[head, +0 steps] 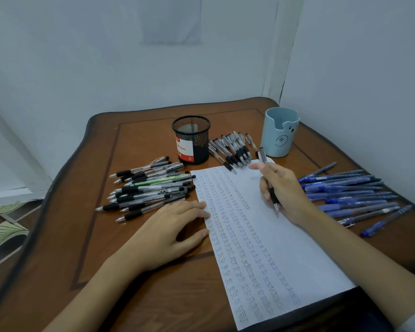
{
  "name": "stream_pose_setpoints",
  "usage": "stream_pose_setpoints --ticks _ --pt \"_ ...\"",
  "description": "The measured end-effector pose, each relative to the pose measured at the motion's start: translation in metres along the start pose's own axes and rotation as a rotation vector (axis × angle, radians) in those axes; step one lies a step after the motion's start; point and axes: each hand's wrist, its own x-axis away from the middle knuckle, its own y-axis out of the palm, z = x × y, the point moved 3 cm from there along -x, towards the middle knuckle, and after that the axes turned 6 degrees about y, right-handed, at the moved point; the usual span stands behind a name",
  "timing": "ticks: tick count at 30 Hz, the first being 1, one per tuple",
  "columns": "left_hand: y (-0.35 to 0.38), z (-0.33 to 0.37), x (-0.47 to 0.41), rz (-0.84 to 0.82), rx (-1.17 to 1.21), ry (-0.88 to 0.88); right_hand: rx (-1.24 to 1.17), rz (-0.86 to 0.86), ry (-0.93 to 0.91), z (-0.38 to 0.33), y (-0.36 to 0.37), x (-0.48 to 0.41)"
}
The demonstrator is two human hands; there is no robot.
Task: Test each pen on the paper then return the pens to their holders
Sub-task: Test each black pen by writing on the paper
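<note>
View: head cam, only one.
R hand [285, 195]: my fingers curled round a black pen [273, 197], tip down at the paper [297, 248]; contact unclear.
L hand [175, 226]: flat, fingers straight, pressing the paper's left edge.
Paper: mid desk [141, 295], running to the near edge; several "test" columns, right strip blank.
Pens: black pile [149, 190] twd left edge, black bunch [233, 149] betw. holders, blue row [350, 192] at right edge.
Holders: mesh holder [192, 142] and blue cup [279, 135] by far edge; no pens seen inside.
Progress: testing prob. well along; return not started.

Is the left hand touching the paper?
Touching. The head view shows the left hand lying flat, its fingertips resting on the left edge of the paper.
</note>
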Motion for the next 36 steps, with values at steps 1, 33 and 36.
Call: stream_pose_setpoints --ticks 1,33,36 --pt "0.0 0.0 0.0 0.001 0.003 -0.001 0.032 0.012 -0.005 -0.001 0.001 0.0" --pt "-0.001 0.001 -0.001 -0.014 -0.005 -0.004 1.008 0.312 -0.221 -0.055 0.018 -0.103" --pt "-0.001 0.001 -0.002 -0.021 -0.009 -0.006 0.965 0.386 -0.474 -0.049 0.03 -0.086"
